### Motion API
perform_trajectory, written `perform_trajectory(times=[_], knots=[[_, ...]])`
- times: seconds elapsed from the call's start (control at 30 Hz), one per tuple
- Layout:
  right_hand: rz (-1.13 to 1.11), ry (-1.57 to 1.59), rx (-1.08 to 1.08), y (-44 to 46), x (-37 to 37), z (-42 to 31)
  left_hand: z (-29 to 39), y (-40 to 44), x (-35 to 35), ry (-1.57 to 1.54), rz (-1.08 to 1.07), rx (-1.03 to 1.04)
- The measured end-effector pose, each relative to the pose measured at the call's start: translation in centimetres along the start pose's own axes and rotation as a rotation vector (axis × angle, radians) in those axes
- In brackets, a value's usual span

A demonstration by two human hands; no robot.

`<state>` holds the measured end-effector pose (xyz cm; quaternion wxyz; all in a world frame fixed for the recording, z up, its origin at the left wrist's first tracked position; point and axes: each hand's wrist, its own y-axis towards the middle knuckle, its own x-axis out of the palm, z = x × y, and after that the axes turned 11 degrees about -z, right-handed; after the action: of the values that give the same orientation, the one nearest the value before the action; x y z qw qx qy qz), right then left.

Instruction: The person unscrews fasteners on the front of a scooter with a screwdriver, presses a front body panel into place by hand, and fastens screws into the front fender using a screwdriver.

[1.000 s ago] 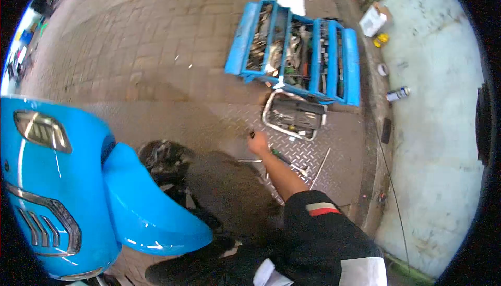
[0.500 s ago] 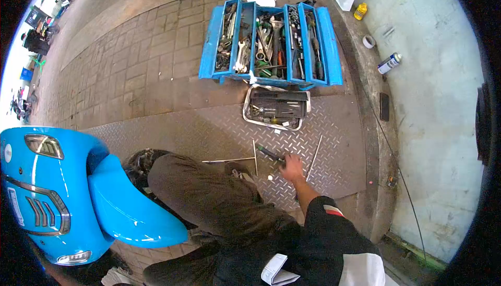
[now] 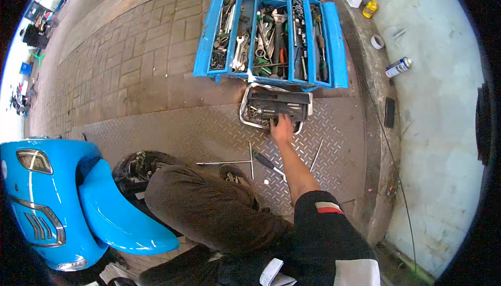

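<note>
My right hand (image 3: 282,128) reaches over the near edge of a tray (image 3: 243,110) of small tools and parts. Its fingers are apart and point down into the tray, with nothing visible between them; the fingertips are partly lost against the dark contents. Under my forearm lies a tool with a dark green handle (image 3: 263,159) and a metal shaft, its far end partly covered by the arm. A T-handle wrench (image 3: 224,162) rests left of it, and a thin metal rod (image 3: 316,154) to the right. My left hand is out of the picture.
Beyond the tray stands an open blue toolbox (image 3: 203,46) full of wrenches and other tools. A blue scooter (image 3: 120,208) is close on my left. Along the right wall are a phone-like dark object (image 3: 389,112), a spray can (image 3: 398,67), a tape roll (image 3: 377,41) and a yellow bottle (image 3: 369,9).
My right hand has let go of the green-handled tool on the metal plate and moved forward to the tray. The view has shifted slightly.
</note>
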<state>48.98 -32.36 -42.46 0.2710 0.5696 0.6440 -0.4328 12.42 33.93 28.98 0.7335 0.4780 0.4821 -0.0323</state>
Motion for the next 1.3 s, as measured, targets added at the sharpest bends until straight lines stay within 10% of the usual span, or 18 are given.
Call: perform_trajectory(times=[0.33, 0.4, 0.53, 0.83, 1.3], knots=[[0.248, 0.191, -0.059, 1.6, 3.4, 0.0, -1.8, 0.2, -0.8, 0.108, 0.029, -0.029], [0.267, 0.796, 0.393, 2.1, 4.0, -0.4, -2.0, 0.6, -0.7, 0.118, 0.037, -0.027], [0.020, 1.358, 0.481, 2.9, 5.6, 1.2, -2.7, 1.0, 0.4, 0.129, 0.026, -0.033], [-0.136, -0.291, -0.361, 5.0, 4.3, -5.7, -5.1, 0.5, 0.1, 0.165, 0.049, -0.082], [0.041, -0.232, -0.407, 6.7, 4.1, -4.9, -6.5, 0.2, 0.3, 0.198, 0.052, -0.114]])
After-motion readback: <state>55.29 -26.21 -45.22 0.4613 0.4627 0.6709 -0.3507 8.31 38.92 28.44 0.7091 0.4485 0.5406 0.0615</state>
